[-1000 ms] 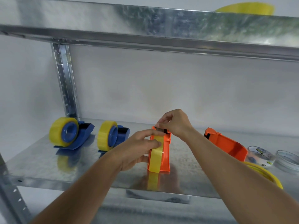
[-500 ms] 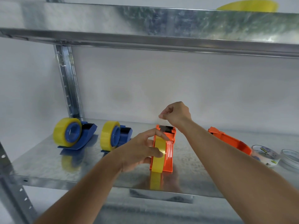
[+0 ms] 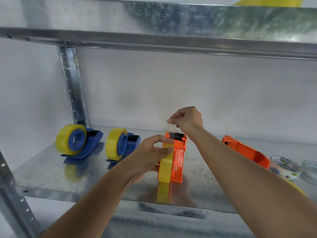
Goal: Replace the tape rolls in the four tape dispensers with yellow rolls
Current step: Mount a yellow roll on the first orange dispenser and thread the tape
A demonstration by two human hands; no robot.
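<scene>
While left hand (image 3: 151, 155) grips yellow roll (image 3: 165, 167), right hand (image 3: 187, 120) pinches clear tape strip (image 3: 173, 128)

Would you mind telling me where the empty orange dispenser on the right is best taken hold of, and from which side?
Take the empty orange dispenser across its two flat side walls near the middle of the open trough, coming from above and in front. It lies low and slanted on the shelf, its cutter end toward the back, so that grip probably stays clear of the blade. The clear rolls crowd its right end.
</scene>
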